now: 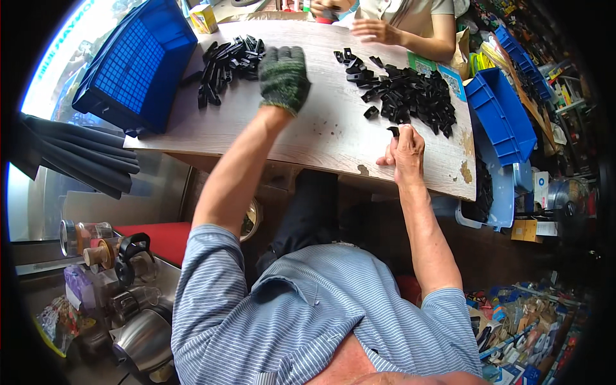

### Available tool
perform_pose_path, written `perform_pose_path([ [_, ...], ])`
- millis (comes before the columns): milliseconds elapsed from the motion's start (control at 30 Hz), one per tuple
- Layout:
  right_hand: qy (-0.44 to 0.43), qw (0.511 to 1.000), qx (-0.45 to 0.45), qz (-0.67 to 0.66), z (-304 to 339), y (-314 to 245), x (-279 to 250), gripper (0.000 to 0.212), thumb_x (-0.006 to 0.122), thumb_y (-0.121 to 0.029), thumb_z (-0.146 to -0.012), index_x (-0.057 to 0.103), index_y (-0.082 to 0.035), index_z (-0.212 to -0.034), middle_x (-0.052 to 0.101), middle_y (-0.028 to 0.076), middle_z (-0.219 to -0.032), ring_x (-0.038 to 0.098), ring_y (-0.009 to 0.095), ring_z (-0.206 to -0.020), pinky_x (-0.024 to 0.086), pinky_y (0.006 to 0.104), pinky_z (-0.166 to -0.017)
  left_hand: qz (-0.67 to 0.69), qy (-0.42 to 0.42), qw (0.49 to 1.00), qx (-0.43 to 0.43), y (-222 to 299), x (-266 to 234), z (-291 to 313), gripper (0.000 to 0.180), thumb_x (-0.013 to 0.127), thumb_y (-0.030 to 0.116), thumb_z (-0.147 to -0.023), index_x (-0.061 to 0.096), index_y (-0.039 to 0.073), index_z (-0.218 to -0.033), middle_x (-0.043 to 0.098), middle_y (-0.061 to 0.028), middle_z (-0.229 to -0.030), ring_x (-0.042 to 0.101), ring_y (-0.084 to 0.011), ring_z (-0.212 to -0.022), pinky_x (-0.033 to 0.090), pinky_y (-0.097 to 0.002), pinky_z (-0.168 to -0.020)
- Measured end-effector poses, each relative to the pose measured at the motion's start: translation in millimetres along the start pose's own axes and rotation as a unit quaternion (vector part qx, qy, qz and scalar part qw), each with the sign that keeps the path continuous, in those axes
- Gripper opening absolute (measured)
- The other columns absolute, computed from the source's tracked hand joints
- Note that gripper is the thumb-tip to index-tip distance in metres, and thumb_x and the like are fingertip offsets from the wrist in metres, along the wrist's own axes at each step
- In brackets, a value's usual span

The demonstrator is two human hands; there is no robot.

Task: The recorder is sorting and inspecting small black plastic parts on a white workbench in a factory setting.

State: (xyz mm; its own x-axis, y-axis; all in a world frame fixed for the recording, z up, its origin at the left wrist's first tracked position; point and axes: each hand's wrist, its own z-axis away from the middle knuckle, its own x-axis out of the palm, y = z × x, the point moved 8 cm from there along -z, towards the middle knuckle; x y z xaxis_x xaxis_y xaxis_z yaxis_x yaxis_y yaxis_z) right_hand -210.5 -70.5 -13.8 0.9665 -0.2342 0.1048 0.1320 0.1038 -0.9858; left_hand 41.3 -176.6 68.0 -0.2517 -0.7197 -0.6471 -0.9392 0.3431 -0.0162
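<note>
My left hand (284, 80), in a dark green patterned glove, is over the table just right of a pile of long black plastic parts (228, 64). Motion blurs it somewhat; its fingers point forward, apart, and no part shows in them. My bare right hand (407, 149) is near the table's front edge, thumb and fingers pinched on a small black plastic part (393, 131). Beyond it spreads a larger heap of short, bent black plastic parts (417, 96), with several loose ones at its left side. The pale wooden table (321, 138) lies under both piles.
A blue crate (131, 67) stands tilted at the table's left end, with a small yellow box (203, 18) behind. Across the table a person's hand (375, 31) rests near the loose parts. Blue bins (504, 119) stand at the right. Glass jars and a steel kettle (144, 340) sit lower left.
</note>
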Motion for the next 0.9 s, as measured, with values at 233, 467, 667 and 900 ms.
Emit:
perform_pose_path([
  [233,0.027,0.999,0.001,-0.019,3,-5,-2,0.034,0.049,-0.033,-0.099,0.043,-0.015,-0.071,0.031,-0.004,-0.048,0.036,0.009,-0.038,0.051,0.0334,-0.037,0.057,-0.180,0.982,0.022,33,15,35,0.035,0.058,0.005,-0.080,0.062,0.003,-0.115,0.063,-0.0215,-0.120,0.057,-0.0402,-0.119,0.050,-0.0481,-0.095],
  [467,0.038,0.999,-0.021,-0.023,5,-9,0,0.029,0.051,-0.030,-0.098,0.045,-0.014,-0.073,0.029,-0.004,-0.048,0.036,0.009,-0.039,0.050,0.0320,-0.037,0.195,-0.279,0.939,0.054,71,-15,46,0.037,0.067,0.010,-0.078,0.064,0.007,-0.115,0.065,-0.0143,-0.117,0.060,-0.0374,-0.105,0.051,-0.0481,-0.087],
  [667,0.033,0.998,-0.027,-0.053,7,-6,-2,0.020,0.050,-0.029,-0.098,0.052,-0.012,-0.087,0.030,-0.004,-0.050,0.035,0.009,-0.041,0.050,0.0322,-0.038,0.129,-0.215,0.965,0.071,52,-17,34,0.024,0.066,0.018,-0.087,0.069,0.013,-0.110,0.070,-0.0130,-0.099,0.062,-0.0348,-0.097,0.051,-0.0457,-0.080],
  [900,0.039,0.997,-0.021,-0.069,8,-4,-4,0.021,0.046,-0.031,-0.099,0.053,-0.011,-0.093,0.031,-0.004,-0.052,0.035,0.009,-0.041,0.050,0.0328,-0.039,0.160,-0.168,0.973,-0.015,25,-12,46,0.024,0.065,0.036,-0.093,0.072,0.015,-0.102,0.071,-0.0133,-0.095,0.065,-0.0351,-0.087,0.051,-0.0457,-0.080],
])
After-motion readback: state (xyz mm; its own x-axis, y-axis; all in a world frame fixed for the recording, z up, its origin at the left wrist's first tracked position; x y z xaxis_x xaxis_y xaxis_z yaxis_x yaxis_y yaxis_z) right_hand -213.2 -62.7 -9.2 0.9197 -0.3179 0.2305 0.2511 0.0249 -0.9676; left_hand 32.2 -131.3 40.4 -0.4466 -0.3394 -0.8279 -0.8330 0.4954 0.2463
